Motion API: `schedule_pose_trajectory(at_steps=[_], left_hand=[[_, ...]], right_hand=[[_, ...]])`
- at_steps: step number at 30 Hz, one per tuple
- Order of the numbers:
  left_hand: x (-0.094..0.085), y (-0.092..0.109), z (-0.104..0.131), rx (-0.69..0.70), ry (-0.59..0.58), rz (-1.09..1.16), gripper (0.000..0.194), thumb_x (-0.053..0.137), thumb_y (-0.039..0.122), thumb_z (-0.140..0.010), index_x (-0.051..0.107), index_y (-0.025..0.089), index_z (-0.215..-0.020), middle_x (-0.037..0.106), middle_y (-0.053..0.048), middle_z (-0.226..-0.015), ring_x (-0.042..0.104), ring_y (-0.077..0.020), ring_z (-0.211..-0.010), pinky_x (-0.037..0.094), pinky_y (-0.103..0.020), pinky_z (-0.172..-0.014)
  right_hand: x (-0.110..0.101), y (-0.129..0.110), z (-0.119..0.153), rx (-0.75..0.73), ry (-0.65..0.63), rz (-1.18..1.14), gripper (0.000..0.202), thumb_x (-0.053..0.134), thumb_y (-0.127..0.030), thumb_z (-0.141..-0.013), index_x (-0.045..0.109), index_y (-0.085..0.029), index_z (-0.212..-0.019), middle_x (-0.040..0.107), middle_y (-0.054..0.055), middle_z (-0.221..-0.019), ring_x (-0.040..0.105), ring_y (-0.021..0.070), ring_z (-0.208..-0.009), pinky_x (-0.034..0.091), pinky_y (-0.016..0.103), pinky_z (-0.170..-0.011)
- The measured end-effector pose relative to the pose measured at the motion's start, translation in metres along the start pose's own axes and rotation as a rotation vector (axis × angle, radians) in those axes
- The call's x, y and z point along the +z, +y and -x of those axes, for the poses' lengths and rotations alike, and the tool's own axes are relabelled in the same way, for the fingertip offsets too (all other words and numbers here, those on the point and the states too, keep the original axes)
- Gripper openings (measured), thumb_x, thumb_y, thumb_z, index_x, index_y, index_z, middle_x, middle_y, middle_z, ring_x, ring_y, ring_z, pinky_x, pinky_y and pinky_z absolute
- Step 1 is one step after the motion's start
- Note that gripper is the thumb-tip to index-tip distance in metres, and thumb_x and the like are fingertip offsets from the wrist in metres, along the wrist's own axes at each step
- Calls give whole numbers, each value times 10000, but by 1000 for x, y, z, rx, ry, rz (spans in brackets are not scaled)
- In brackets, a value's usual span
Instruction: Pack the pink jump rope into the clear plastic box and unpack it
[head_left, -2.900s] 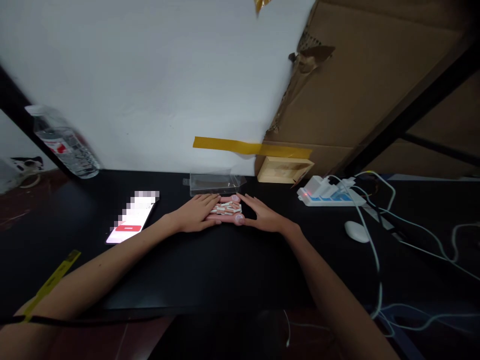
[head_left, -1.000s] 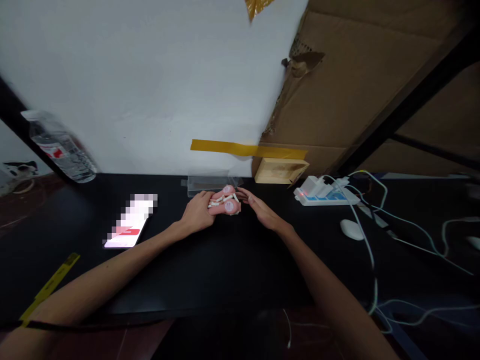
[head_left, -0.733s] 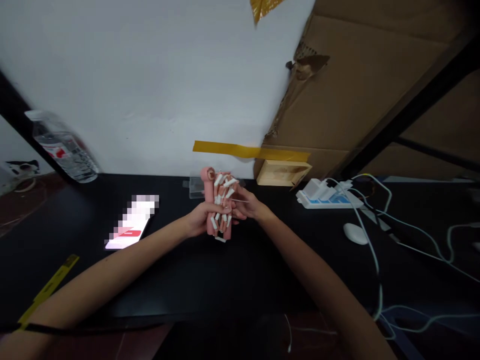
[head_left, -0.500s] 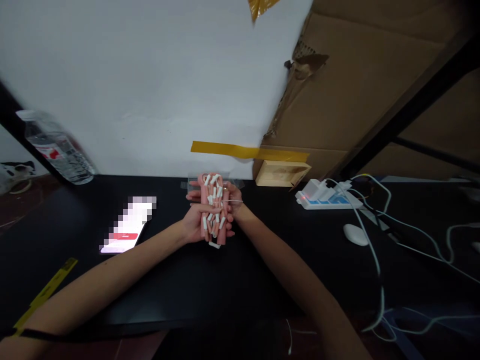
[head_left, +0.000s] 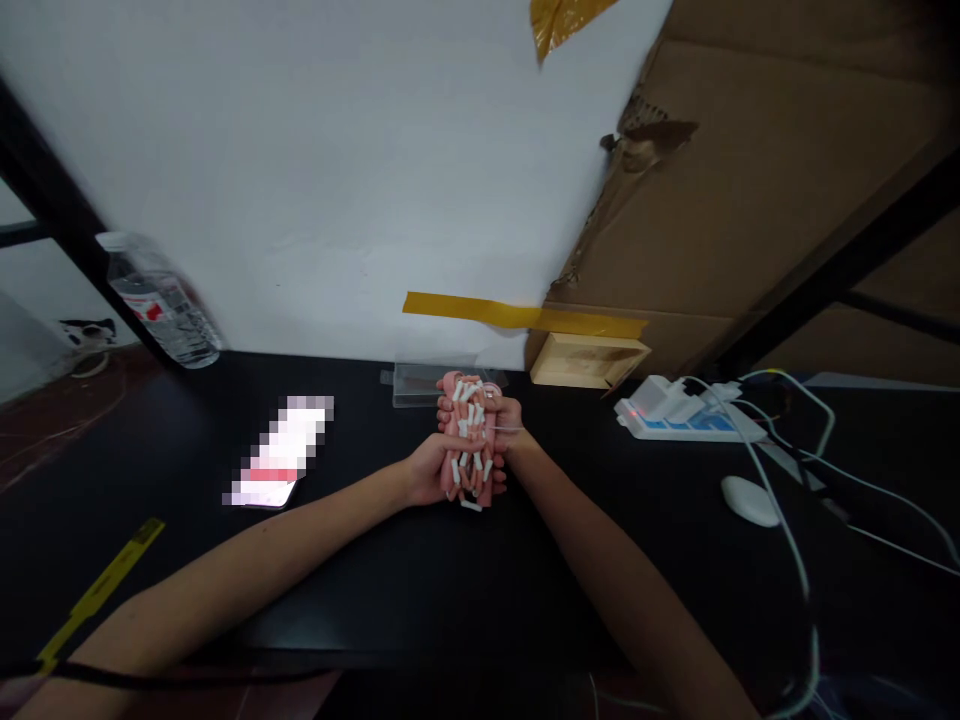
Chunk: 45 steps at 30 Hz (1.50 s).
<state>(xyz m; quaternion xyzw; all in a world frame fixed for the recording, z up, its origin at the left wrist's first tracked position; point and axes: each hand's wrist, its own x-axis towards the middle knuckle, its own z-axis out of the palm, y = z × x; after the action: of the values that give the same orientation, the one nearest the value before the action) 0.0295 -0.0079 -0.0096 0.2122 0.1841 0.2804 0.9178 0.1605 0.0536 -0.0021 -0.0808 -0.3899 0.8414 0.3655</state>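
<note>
Both hands grip a folded bundle of pink and white beaded segments with pink handles along its sides, which looks like a beaded jump rope (head_left: 470, 420). My left hand (head_left: 431, 468) is wrapped round its lower left, with the thumb across the front. My right hand (head_left: 508, 420) closes on its right side, thumb over the upper part and fingertips partly hidden behind. The bundle is held upright above the black table. Just behind it lies a clear plastic case (head_left: 417, 385), partly covered by the hands.
A phone (head_left: 281, 455) with a lit screen lies at left, near a water bottle (head_left: 169, 310) by the wall. Rightward are a shallow wooden box (head_left: 581, 362), a power strip (head_left: 686, 425) with plugs and cables, and a white mouse (head_left: 750, 500). A yellow strip (head_left: 105, 580) lies front left.
The view has shifted, so the surroundings appear farther right. The hands and jump rope have moved slightly right against the plastic case, and my right thumb now lies over the bundle's upper part.
</note>
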Motion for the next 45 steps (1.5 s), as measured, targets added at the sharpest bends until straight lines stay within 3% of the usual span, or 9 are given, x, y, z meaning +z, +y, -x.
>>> schedule_pose_trajectory(at_steps=[4,12,16,22,27,33,40,45], left_hand=[[-2,7,-2,-55,-25,-42,199,624,186,-837,705,43,-948,752,-169,-889,739,-274,-867,473,-442,-973],[-4,12,1,-52,-100,3,254,608,179,-857,693,43,-1054,748,-166,-972,723,-287,-975,436,-447,-1012],[-5,11,2,-44,-92,26,230,606,158,-852,693,44,-1032,745,-149,-961,728,-275,-936,443,-457,-1008],[0,12,4,-53,-75,14,219,622,158,-843,688,48,-1020,739,-138,-926,730,-265,-900,460,-451,-987],[2,11,4,-54,-78,-2,252,607,173,-848,683,59,-1059,741,-155,-979,724,-277,-932,441,-478,-1008],[3,9,3,-54,-111,-21,295,597,196,-854,677,52,-1099,741,-177,-1037,720,-285,-983,428,-478,-1024],[4,8,7,-39,-153,-53,338,594,207,-878,663,25,-1155,727,-206,-1099,694,-305,-1073,384,-481,-1076],[1,8,6,-37,-145,-53,344,606,195,-869,658,21,-1161,722,-206,-1105,690,-313,-1083,399,-473,-1063]], right_hand=[[-8,-4,0,-19,72,95,474,635,-315,-616,608,-159,-1063,715,111,-1011,677,273,-938,562,473,-886],[3,-4,-5,-11,47,-9,697,674,-488,-653,589,-126,-1242,656,42,-893,630,201,-822,569,333,-821],[6,-4,-6,12,68,17,680,634,-599,-720,585,-127,-1206,636,44,-850,615,200,-804,573,346,-794],[5,-4,-5,2,140,28,548,595,-576,-753,606,-150,-1098,684,70,-903,653,211,-779,596,371,-743],[7,-5,-2,22,205,24,483,495,-527,-807,616,-159,-1094,720,117,-1034,683,261,-970,598,373,-734],[14,-5,1,26,202,-8,536,452,-515,-815,598,-133,-1161,725,95,-934,690,249,-938,592,374,-766],[23,-8,3,40,249,-9,571,217,-506,-936,586,-121,-1141,700,101,-904,672,255,-922,548,403,-787],[15,-8,1,48,173,-31,531,295,-525,-892,584,-143,-1122,652,69,-869,653,229,-847,545,384,-755]])
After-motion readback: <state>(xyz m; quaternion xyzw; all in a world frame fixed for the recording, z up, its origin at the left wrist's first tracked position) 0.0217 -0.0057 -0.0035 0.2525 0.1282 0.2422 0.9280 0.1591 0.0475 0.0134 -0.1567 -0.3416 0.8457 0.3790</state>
